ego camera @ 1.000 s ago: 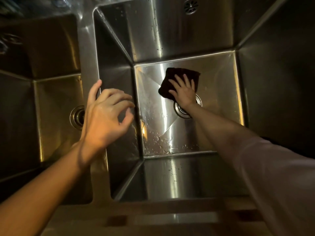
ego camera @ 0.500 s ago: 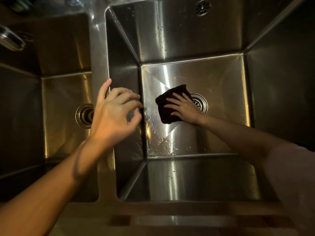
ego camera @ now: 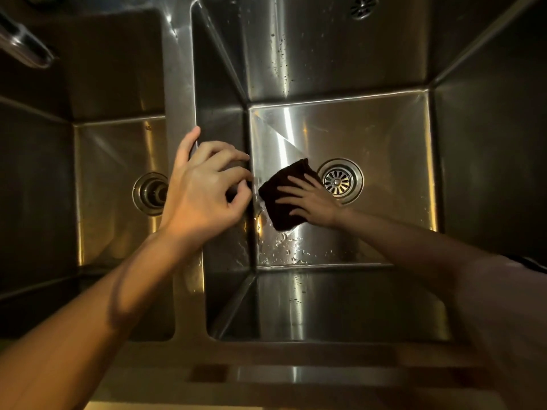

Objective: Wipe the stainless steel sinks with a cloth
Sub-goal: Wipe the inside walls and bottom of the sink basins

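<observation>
The right hand (ego camera: 313, 202) has carried the dark cloth (ego camera: 281, 199) across the floor of the right sink (ego camera: 384, 137): a second ago it lay at about 11 o'clock from the drain (ego camera: 340, 181), with the hand covering part of the drain, and now it lies flat at 9 o'clock from it, close to the sink's left wall. The drain's grate is fully uncovered, and the fingers (ego camera: 291, 189) now point toward 9 o'clock where before they pointed toward 12, spread flat on the cloth.
</observation>
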### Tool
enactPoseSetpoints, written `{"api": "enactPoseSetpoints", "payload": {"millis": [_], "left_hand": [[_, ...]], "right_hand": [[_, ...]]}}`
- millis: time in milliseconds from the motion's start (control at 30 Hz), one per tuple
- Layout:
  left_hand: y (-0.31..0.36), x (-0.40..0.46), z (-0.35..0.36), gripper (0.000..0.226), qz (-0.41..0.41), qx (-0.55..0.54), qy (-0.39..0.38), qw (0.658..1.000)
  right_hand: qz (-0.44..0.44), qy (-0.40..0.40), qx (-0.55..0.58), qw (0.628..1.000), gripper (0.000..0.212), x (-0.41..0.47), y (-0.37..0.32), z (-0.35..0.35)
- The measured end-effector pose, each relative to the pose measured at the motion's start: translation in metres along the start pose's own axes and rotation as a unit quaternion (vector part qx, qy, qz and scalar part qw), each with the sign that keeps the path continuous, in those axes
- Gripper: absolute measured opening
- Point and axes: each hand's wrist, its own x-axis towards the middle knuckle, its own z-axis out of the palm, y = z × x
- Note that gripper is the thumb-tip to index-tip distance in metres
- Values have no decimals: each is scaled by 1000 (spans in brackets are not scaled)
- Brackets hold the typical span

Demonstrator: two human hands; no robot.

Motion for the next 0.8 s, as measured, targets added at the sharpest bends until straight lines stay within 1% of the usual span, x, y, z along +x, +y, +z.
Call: {"api": "enactPoseSetpoints", "payload": {"millis": [67, 100, 233, 267, 333, 467, 567, 667, 733, 800], "left_hand": [[0, 0, 0, 26, 0, 6, 0, 1000], [0, 0, -1, 26, 0, 8, 0, 1000], [1, 1, 0, 25, 5, 7, 6, 1000], [1, 1, 0, 25, 6, 7, 7, 1000], [1, 1, 1, 26, 5, 7, 5, 1000], [0, 2, 1, 28, 3, 12, 7, 1000], [0, 2, 1, 28, 3, 18, 5, 1000], [0, 2, 2, 27, 4, 17, 8, 1000], [0, 2, 2, 25, 5, 14, 14, 1000], [0, 1, 2, 25, 6, 13, 15, 1000]], "right_hand": [[3, 13, 11, 1000, 44, 3, 9, -4], [18, 21, 17, 999, 44, 9, 12, -6], [129, 48, 48, 989, 46, 48, 9, -20], [150, 47, 51, 986, 46, 57, 5, -23], [164, 45, 56, 984, 46, 69, -8, -26], [125, 30, 34, 991, 47, 54, -32, -14], [51, -5, 19, 999, 46, 18, -35, 0], [-23, -46, -8, 999, 46, -14, -15, 6], [-25, -43, -15, 999, 46, -18, 5, 1], [18, -16, 8, 1000, 46, -8, 15, -7]]}}
